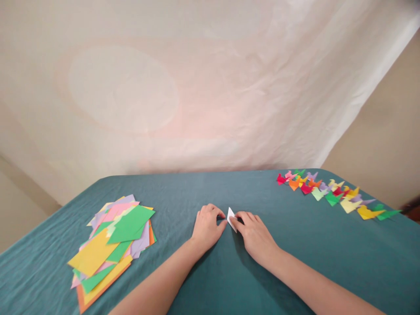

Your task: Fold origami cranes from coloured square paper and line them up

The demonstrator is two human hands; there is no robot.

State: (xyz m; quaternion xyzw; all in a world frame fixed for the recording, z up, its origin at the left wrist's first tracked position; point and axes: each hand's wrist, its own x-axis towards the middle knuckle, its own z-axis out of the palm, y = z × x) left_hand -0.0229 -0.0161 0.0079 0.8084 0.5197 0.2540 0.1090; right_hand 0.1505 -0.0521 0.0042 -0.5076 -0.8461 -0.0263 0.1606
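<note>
A small piece of folded white paper [231, 218], pointed at the top, stands tilted above the teal cloth near the middle of the table. My right hand [257, 234] pinches it from the right, thumb and forefinger closed on its lower part. On the other side, my left hand [208, 225] has its thumb and forefinger drawn together in a pinch at the paper's left edge. The other fingers of both hands are curled, and the exact contact of the left fingertips is too small to see clearly.
To the left lies a loose, overlapping pile of coloured paper sheets [98, 251]. Several small folded paper birds [333, 198] in many colours stand in rows at the back right. The teal tablecloth [183, 188] reaches a pale hanging sheet [210, 96] behind the table.
</note>
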